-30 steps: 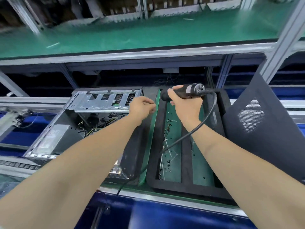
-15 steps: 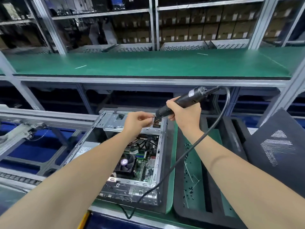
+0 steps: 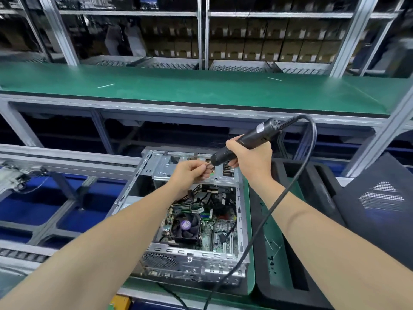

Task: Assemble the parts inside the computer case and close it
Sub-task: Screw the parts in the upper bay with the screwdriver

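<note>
On the green mat (image 3: 249,231) of the tabletop, centre of view, lies the computer case (image 3: 196,264) on its side, w/ the open side up and the rear port panel toward the person. Inside: a motherboard w/ a black CPU fan (image 3: 185,225) that has a purple sticker at its hub, loose wire bundles above it, and a bare-metal drive cage (image 3: 176,170) at the far end. Both hands meet over that cage.

R hand (image 3: 253,161) is wrapped round the black electric screwdriver (image 3: 248,139); tool is tilted, tip down-left, rear end up-right. Its black cable (image 3: 263,222) loops up from the rear end, arcs over, then runs down past the R forearm, across the case's right wall and off the near edge.

L hand (image 3: 190,173) has fingers curled, w/ thumb and fingertips pinching a small part (image 3: 209,168) right at the driver's tip; too small to say what it is.

Just right of the case sits a black foam tray (image 3: 288,289) w/ green-floored compartments. Small dark screws (image 3: 271,261) and a few thin white strips lie scattered in one of them. Further right a black side panel (image 3: 380,220) w/ a mesh vent patch leans tilted beside the tray.

Behind, a raised green shelf (image 3: 201,90) spans the view, and racks w/ brown cartons (image 3: 268,49) stand beyond it.
</note>
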Tool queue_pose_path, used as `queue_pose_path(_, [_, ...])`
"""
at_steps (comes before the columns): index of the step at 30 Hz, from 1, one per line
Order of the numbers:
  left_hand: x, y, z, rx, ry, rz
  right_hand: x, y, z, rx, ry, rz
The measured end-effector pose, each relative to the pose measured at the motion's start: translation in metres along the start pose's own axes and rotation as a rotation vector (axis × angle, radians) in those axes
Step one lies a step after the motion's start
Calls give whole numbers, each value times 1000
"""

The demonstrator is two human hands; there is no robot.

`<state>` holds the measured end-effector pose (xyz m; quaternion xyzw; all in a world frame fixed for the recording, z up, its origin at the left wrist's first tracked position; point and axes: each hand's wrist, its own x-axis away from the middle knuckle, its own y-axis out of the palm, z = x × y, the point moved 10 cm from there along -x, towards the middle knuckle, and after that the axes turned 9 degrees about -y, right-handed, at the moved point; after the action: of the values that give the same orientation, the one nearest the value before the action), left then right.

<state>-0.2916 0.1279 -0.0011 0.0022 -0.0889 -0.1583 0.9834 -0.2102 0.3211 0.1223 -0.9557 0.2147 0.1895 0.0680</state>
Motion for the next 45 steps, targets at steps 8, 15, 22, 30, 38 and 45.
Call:
queue_pose_path(8, [-2, -16, 10, 8, 89, 65, -11, 20, -18, 176, -79, -4])
queue_pose_path(15, [-2, 4, -2, 228, -32, -98, -11, 25, -16, 111, -57, 16])
queue_pose_path(22, [-3, -9, -6, 330, -80, 2, -15, 26, -20, 135, -102, 20])
queue_pose_path(30, [-2, -13, -7, 420, -108, -17, -15, 31, -14, 89, -53, 5])
queue_pose_path(38, [-1, -9, -5, 378, -106, -38, -19, 29, -7, 96, -23, -23])
queue_pose_path(45, [-1, -5, 3, 350, -75, -70, -20, 16, 5, 55, 55, 69])
